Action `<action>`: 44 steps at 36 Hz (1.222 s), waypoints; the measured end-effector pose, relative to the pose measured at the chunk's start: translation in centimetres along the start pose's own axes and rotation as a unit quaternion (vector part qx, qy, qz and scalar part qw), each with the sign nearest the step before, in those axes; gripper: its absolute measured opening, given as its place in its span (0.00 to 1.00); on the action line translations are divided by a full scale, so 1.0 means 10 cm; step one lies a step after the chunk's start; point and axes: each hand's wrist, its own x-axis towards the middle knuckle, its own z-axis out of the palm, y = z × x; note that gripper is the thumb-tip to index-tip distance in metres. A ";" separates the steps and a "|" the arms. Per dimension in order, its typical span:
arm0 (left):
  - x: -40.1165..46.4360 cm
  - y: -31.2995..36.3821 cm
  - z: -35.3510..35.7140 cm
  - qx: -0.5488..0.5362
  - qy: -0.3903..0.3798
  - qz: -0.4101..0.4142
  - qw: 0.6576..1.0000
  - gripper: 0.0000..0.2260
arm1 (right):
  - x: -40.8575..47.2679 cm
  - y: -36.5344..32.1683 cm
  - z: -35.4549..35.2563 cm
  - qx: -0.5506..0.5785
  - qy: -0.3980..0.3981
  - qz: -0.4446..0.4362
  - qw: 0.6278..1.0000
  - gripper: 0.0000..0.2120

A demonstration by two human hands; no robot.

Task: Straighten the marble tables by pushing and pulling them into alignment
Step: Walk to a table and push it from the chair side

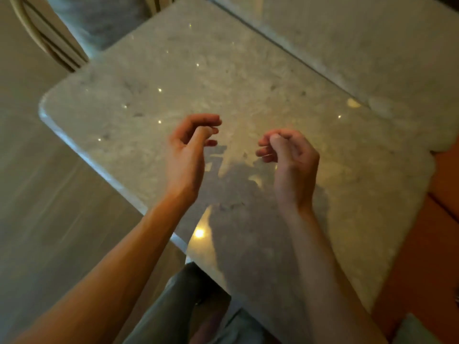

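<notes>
A pale grey marble table [154,78] with rounded corners fills the middle of the head view. A second marble table [360,45] butts against its far right side along a dark seam. My left hand [188,152] hovers above the near table's middle, fingers loosely curled, holding nothing. My right hand [290,155] hovers beside it, fingers curled inward, also holding nothing. Neither hand touches the marble. Both bare forearms reach in from the bottom.
A cream-framed chair [49,33] with a grey seat stands at the table's far left corner. An orange bench seat [422,244] runs along the right side. Wooden floor [37,207] lies to the left. My legs show at the bottom, by the table's near edge.
</notes>
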 end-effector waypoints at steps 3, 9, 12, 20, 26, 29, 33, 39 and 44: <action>-0.01 0.47 -0.29 0.007 0.021 0.011 1.000 0.10 | -0.03 -0.44 0.27 0.010 -0.024 0.002 1.000 0.06; 0.04 1.19 -0.73 0.014 0.057 0.036 0.998 0.10 | -0.08 -1.11 0.77 0.030 -0.093 -0.016 0.995 0.07; 0.08 1.48 -0.89 0.005 0.086 0.051 0.995 0.10 | -0.08 -1.35 1.00 0.029 -0.122 -0.016 0.992 0.06; 0.31 2.12 -1.58 -0.024 0.126 0.082 0.988 0.11 | -0.25 -1.84 1.87 -0.004 -0.151 -0.056 0.987 0.09; 0.55 2.44 -2.50 -0.052 0.122 0.078 0.988 0.11 | -0.62 -2.02 2.76 -0.023 -0.176 -0.065 0.982 0.09; 0.69 2.59 -3.04 -0.075 0.112 0.080 0.988 0.11 | -0.80 -2.07 3.27 0.018 -0.166 -0.048 0.985 0.08; 0.87 2.84 -3.72 -0.075 0.112 0.085 0.987 0.12 | -1.05 -2.11 3.95 0.057 -0.159 -0.003 0.986 0.08; 1.26 3.20 -4.21 -0.082 0.074 0.096 0.989 0.11 | -1.20 -2.27 4.75 0.076 -0.157 0.006 0.985 0.08; 1.78 3.37 -4.50 -0.085 0.052 0.107 0.989 0.11 | -1.00 -2.43 5.34 0.077 -0.157 -0.012 0.985 0.08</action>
